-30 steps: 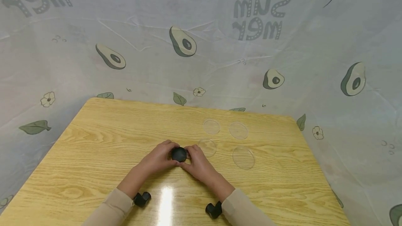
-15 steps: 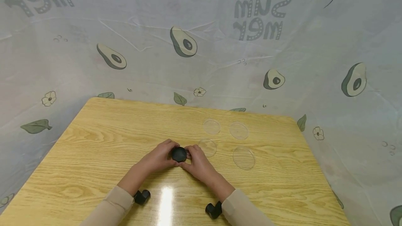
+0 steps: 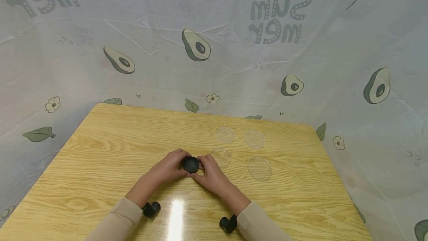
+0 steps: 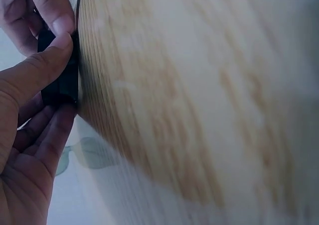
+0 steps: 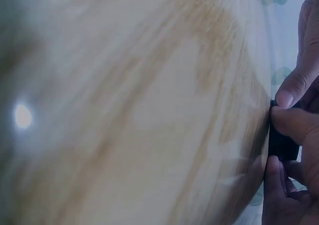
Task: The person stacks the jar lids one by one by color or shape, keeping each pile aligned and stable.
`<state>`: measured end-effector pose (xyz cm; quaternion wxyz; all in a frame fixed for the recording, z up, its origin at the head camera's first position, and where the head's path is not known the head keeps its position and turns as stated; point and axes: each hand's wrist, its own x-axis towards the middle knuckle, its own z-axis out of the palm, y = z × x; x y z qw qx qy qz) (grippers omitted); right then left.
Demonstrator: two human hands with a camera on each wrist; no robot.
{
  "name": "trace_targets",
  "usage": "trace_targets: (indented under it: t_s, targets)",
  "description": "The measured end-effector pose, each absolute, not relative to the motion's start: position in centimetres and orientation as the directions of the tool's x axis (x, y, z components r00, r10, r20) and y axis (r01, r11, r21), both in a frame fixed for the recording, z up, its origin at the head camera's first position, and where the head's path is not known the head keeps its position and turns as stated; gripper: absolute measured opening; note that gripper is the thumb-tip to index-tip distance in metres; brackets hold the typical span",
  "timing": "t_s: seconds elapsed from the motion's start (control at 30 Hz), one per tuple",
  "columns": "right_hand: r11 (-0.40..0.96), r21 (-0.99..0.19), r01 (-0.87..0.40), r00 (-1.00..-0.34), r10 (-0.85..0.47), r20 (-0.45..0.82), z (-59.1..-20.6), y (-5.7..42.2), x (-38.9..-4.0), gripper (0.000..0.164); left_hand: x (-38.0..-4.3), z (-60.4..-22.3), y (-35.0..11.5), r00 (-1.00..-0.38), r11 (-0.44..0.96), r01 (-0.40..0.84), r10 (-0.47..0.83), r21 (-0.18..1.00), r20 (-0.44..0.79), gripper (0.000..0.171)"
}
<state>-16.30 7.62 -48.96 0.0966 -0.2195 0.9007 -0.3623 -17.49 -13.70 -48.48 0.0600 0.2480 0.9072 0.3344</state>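
Unmoved since earlier: left hand (image 3: pixel 169 168) and right hand (image 3: pixel 213 175), grip pinching black disc (image 3: pixel 191 164).

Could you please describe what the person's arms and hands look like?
The left sleeve and right sleeve are plain beige, ending on the forearms. The left hand and right hand are bare, without gloves. Small black, blocky devices show beside the left cuff and right cuff; no cables are visible.

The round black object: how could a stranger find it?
Over the wooden table, the left hand and right hand meet. Both hold the round black object. Unlike the clear discs, it is black; unlike the wrist cameras, it is gripped.
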Motion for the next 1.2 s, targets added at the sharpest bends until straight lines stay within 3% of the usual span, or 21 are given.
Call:
trace_targets:
  t_s: [1.2]
  targets:
    - [0.616,-0.724,-0.312,-0.874,-0.485,-0.035,-48.6,7.71,-16.01,0.05,-17.37,-48.38,-13.6,-0.872,0.679,0.399,0.49,0.616,0.025,0.056]
